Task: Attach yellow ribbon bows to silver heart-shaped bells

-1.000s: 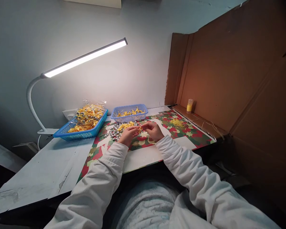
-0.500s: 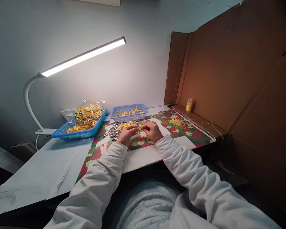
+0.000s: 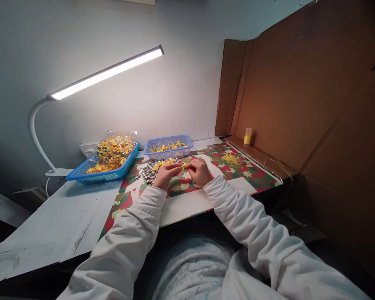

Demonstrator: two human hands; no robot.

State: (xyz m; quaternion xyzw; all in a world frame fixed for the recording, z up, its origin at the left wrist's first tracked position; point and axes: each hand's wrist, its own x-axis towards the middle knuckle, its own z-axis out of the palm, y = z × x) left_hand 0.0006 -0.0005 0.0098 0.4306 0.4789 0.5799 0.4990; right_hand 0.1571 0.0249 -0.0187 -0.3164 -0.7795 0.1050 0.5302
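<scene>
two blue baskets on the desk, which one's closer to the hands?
The small basket, just behind the hands and holding only yellow pieces. The large basket sits further left by the lamp.

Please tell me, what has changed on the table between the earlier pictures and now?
Almost nothing. The left hand and right hand stay together over the patterned mat, still pinching a small yellow piece. Only the view drifted slightly. Both blue baskets and the lamp kept their places.

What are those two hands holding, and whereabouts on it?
A small yellow piece, pinched between the fingertips of the left hand and the right hand, one at each end. It is too small to make out what it is.
</scene>
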